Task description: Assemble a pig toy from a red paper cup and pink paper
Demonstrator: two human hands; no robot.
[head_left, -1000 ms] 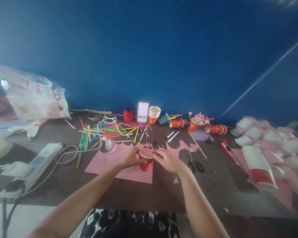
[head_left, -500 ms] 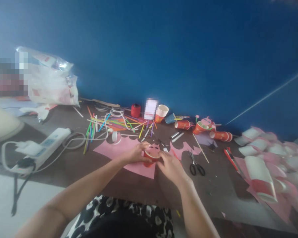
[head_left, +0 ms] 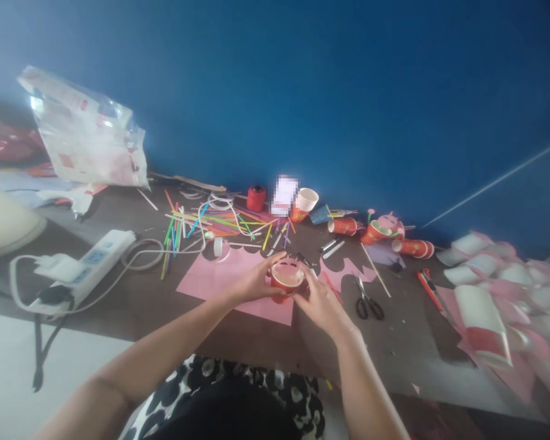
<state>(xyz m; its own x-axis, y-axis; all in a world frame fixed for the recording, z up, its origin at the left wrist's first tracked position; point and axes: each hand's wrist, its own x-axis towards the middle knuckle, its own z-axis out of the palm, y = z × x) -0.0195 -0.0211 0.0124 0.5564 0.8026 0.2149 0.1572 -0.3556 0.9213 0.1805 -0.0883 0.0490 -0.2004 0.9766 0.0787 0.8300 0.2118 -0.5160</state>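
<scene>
Between my hands is a red paper cup (head_left: 282,294) with its mouth facing up towards me. A pink paper piece (head_left: 286,272) with dark marks sits at the cup's far rim. My left hand (head_left: 258,278) grips the cup's left side, thumb near the front. On the right side, my right hand (head_left: 318,300) closes round it, some fingers hidden behind. Under and beside the cup lies a cut pink sheet (head_left: 252,308). Black-handled scissors (head_left: 365,300) rest to the right of my right hand. A roll of white tape (head_left: 220,247) stands on the pink sheet's far edge.
Coloured sticks (head_left: 229,225) lie scattered at the back. A power strip (head_left: 85,266) with cables occupies the left. Several red cups (head_left: 343,227) and a finished-looking pink cup figure (head_left: 381,230) stand back right. A red utility knife (head_left: 429,288) lies beside piled white cups (head_left: 479,315).
The cup has tipped slightly, so more of its open mouth faces me. Both hands keep their hold and have shifted a little. The whole view has moved slightly.
</scene>
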